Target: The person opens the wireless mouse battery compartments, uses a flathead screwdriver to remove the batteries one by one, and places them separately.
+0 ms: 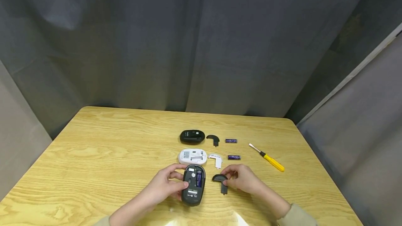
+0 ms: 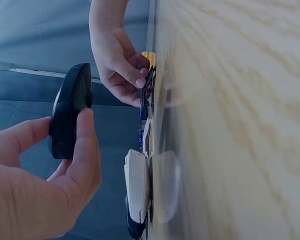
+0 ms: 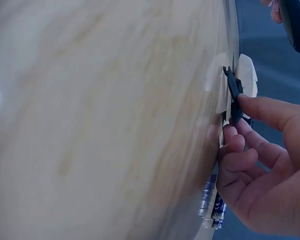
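My left hand (image 1: 166, 185) grips a black computer mouse (image 1: 192, 195) by its sides, its underside facing up. A purple battery (image 1: 199, 178) sits in the mouse's battery slot, which has no cover over it. In the left wrist view the same mouse (image 2: 70, 110) is clear of the table, between thumb and fingers. To the right, my right hand (image 1: 241, 178) pinches a black T-shaped battery cover (image 1: 223, 188) at its edge. The right wrist view shows that cover (image 3: 233, 92) at the table surface, under the thumb.
Beyond the hands lie a white mouse (image 1: 192, 156) with a bare battery slot, a white cover (image 1: 218, 162) and a battery (image 1: 234, 157). Farther back are another black mouse (image 1: 192, 136), its black cover (image 1: 215, 139) and a battery (image 1: 231, 141). A yellow screwdriver (image 1: 273, 162) lies at right.
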Available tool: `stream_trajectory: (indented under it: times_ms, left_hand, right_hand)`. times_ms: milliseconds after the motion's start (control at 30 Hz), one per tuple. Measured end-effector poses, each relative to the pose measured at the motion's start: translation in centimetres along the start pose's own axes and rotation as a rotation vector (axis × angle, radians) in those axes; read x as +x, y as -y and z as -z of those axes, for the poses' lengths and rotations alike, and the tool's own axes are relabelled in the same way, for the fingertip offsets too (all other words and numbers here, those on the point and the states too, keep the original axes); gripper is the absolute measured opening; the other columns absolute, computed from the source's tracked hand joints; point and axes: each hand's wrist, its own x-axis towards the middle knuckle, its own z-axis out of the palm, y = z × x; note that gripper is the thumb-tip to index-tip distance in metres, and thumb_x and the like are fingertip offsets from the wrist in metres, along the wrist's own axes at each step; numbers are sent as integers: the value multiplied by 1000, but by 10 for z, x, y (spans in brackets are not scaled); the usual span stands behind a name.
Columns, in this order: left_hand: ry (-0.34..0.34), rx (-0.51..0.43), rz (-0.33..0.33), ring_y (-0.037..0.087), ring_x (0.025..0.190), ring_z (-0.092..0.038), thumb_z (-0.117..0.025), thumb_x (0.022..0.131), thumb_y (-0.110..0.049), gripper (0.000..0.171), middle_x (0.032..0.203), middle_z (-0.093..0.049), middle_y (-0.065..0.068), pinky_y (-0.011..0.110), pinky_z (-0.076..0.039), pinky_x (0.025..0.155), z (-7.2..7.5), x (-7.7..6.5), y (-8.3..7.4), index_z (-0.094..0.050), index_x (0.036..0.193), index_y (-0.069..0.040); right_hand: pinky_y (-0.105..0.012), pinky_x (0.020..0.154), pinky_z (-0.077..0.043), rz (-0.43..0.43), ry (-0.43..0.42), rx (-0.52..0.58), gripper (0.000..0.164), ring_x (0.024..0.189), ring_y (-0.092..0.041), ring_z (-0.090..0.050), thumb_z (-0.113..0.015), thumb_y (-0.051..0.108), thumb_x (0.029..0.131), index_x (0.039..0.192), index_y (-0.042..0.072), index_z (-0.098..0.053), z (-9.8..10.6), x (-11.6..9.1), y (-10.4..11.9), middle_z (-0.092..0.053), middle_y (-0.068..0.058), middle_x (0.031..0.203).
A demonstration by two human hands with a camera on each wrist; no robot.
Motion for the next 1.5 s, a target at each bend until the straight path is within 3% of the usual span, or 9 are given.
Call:
stream_trajectory:
  times_ms: [367,600,867,1033,1200,1367,1500]
  left_hand:
    - [-2,7,-15,21,73,-66,-69,81,-8,59,99,-61,15,41,-58,62,0,-1,-3,-44,133,2]
    - [2,-10,-12,22,71,-66,-69,81,-7,60,99,-61,15,40,-58,62,0,0,-3,-43,134,2]
    - [12,-22,-16,22,67,-65,-69,80,-8,59,98,-62,15,40,-57,60,1,0,-3,-44,133,2]
    - [33,0,-20,21,68,-65,-69,80,-8,58,97,-62,14,39,-57,59,1,1,-3,-46,133,0]
    - [46,21,-13,20,71,-65,-69,81,-9,58,98,-63,13,38,-57,58,-1,2,-4,-46,133,-1]
    - [64,36,-4,20,70,-65,-69,81,-9,53,97,-63,13,38,-57,58,-4,2,-7,-48,129,0]
    - [77,49,2,18,67,-63,-69,81,-9,44,94,-64,11,34,-55,55,-6,1,-8,-50,119,1]
  right_hand:
    - [-20,53,-41,71,18,-67,20,62,-7,-48,-77,12,76,94,7,-69,2,4,-7,-58,3,75]
    - [-20,53,-42,54,28,-42,20,64,-9,-50,-77,13,76,94,8,-69,5,2,-4,-60,3,76]
    - [-21,51,-46,105,12,-23,19,62,-8,-53,-72,13,82,99,6,-68,15,-4,15,-64,1,82]
    - [-23,61,-51,169,-3,-6,15,70,-10,-59,-67,14,86,100,8,-68,19,-6,30,-67,1,86]
    - [-25,70,-52,192,-11,-2,15,78,-8,-60,-66,24,89,100,14,-69,18,-7,46,-68,3,93]
    - [-24,72,-52,181,41,88,24,84,-10,-62,-63,25,90,105,7,-68,15,-7,57,-69,-3,96]
    - [-22,67,-52,154,91,146,25,84,-14,-64,-61,22,91,109,6,-66,12,-7,63,-69,-5,95]
